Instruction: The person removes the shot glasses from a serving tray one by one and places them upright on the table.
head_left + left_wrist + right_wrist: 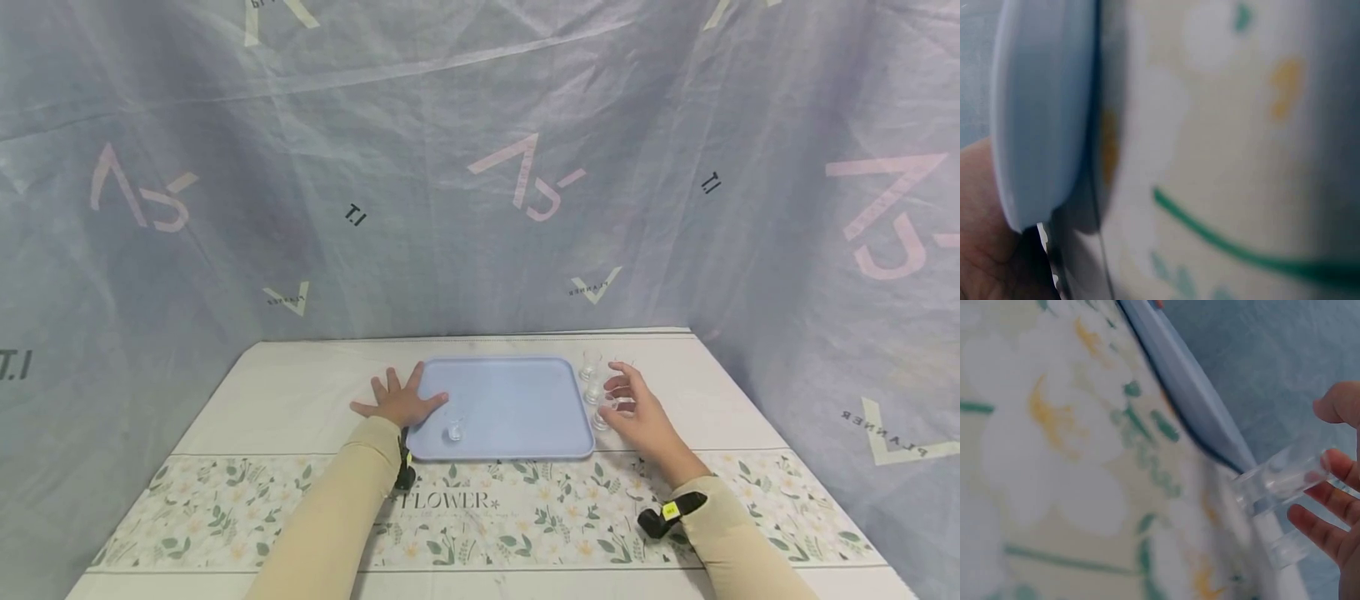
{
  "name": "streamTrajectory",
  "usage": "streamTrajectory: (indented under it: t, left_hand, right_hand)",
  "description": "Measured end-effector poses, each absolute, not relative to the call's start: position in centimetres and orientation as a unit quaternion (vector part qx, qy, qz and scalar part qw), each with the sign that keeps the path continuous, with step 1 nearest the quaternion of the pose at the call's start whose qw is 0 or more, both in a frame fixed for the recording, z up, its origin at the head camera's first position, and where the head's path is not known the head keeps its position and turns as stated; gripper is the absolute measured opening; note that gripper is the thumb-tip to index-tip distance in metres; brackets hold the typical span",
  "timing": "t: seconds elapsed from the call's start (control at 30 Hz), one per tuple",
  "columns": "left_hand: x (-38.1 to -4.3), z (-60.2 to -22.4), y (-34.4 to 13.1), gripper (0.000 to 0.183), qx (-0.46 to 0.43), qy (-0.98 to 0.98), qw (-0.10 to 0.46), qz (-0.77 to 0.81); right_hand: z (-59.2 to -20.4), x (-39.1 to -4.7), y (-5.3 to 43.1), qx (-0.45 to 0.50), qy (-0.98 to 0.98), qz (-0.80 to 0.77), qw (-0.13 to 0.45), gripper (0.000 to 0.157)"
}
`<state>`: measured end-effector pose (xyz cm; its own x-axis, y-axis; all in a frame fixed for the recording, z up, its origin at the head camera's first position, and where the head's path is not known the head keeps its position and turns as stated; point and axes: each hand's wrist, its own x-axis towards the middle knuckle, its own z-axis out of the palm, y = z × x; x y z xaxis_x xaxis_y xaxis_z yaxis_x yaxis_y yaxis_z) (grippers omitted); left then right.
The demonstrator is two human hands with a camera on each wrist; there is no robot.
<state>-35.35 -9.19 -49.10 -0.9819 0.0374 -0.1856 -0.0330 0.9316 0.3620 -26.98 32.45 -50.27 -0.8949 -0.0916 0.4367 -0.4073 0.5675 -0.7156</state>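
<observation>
A pale blue tray [502, 408] lies on the table, with one small clear glass [454, 431] at its front left. My left hand [401, 404] rests spread at the tray's left edge, its thumb reaching over the rim. In the left wrist view, part of that hand [985, 231] shows beside the tray's rim [1047, 112]. Along the tray's right side stand several clear shot glasses [591, 365]. My right hand [636, 414] is around the nearest glass [1285, 478], thumb apart from it, fingers loosely bent. A fingertip seems to touch the glass; firm contact is unclear.
A white cloth with a flowered band [510, 517] covers the table in front of the tray. Grey-blue curtain [420, 208] hangs behind and on both sides. Another glass [1288, 549] stands beyond the nearest one, partly hidden by my fingers.
</observation>
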Motion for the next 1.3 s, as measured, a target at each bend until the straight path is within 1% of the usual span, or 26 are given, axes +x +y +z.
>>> streamTrajectory:
  t: [0.2,0.47,0.73,0.97,1.2,1.3]
  left_hand:
    - [-35.4,-49.2,-9.1,0.095,0.004,0.978,0.092,0.187]
    - [-35.4,-49.6,-9.3,0.096,0.006,0.979,0.090,0.185]
    - [-35.5,-49.5,-9.2,0.096,0.006,0.979,0.093,0.183]
    - [-35.6,-49.7,-9.2,0.096,0.008,0.978,0.088,0.191]
    - [-35.2,-49.3,-9.1,0.096,0.006,0.978,0.087,0.189]
    - [-34.9,-48.9,-9.0,0.095,0.005,0.978,0.087,0.190]
  right_hand:
    - [-49.1,-27.1,32.3,0.162,-0.856,0.436,0.224,0.075]
    - [-48.2,-27.6,31.1,0.182,-0.846,0.437,0.245,0.075]
    - [-47.0,-28.0,28.9,0.174,-0.852,0.441,0.221,0.075]
    - [-46.7,-28.7,26.3,0.202,-0.841,0.467,0.184,0.075]
    - [-44.8,-27.0,22.9,0.234,-0.833,0.477,0.154,0.070]
    - [-44.8,-27.0,21.8,0.245,-0.828,0.483,0.143,0.069]
